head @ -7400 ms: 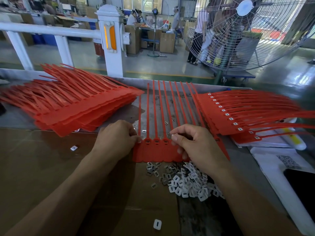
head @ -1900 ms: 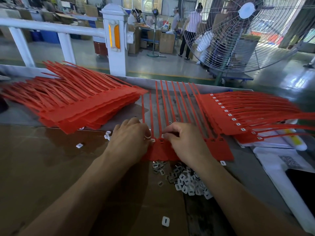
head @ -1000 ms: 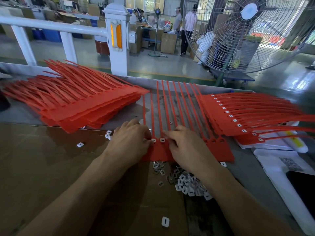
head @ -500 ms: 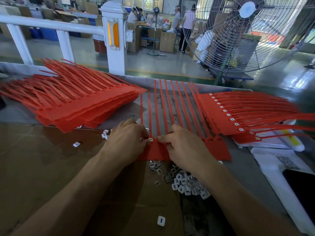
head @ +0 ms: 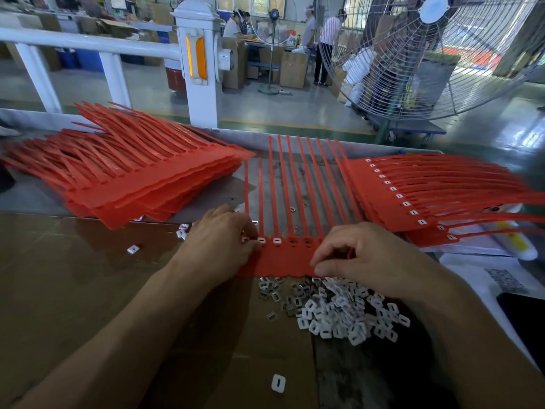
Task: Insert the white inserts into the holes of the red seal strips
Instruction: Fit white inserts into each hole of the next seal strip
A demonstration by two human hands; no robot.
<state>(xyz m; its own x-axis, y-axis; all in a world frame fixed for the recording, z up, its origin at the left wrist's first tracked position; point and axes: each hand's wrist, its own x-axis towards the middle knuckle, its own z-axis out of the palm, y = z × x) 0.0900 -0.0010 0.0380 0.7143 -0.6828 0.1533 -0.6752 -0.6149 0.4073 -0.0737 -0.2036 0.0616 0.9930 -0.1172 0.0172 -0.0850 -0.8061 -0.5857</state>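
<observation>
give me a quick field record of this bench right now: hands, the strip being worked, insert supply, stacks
left hand: rests on the left end of the strip sheet, fingers at its holes
right hand: fingers curled over the sheet's near edge; what they hold is hidden
strip sheet: flat on the bench, white inserts in the leftmost holes, next holes open
loose inserts: pile just near of the sheet
unfilled stack: far left
filled stack: right, white inserts showing
stray insert: alone, near edge

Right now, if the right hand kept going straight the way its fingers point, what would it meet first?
The right hand points its curled fingers leftward and down over the red strip sheet. Going on, it would probably meet that sheet's flat tab area first, short of the left hand; depth is unclear.
</observation>
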